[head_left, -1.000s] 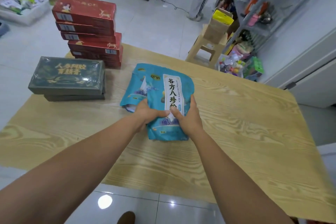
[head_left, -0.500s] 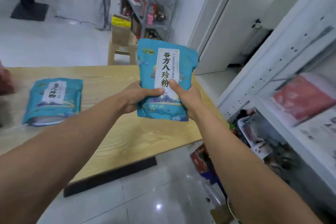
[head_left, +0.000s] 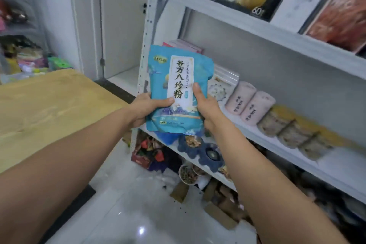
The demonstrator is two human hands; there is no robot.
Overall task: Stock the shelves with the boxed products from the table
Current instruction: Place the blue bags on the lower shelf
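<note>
Head view puts the blue pouch (head_left: 178, 89) in mid-air before the left end of the middle shelf (head_left: 336, 166), upright with its face toward me, to the right of the table (head_left: 49, 105) and clear of it. My left hand (head_left: 146, 109) grips its lower left edge with the thumb laid across the front. My right hand (head_left: 208, 109) grips the lower right edge with the thumb pressed up beside the white label. The fingers of both are hidden behind the pouch. I hold only the bottom half, so I judge the soft top could flop, or the slick film slide through my thumbs, as I push it in. The spot looks crowded: pink boxes (head_left: 186, 45) stand just behind the pouch top, and blue flower-shaped trays (head_left: 210, 154) seem to sit at the shelf's near edge below it. A careless shove could tip a tray off or leave the pouch leaning out. It looks like a glossy, flexible packet, teal-blue with black characters on a white strip and a mountain drawing low down, creased near the top right; a bag, not a stiff box. Farther right lie two pink rolls (head_left: 249, 105).
</note>
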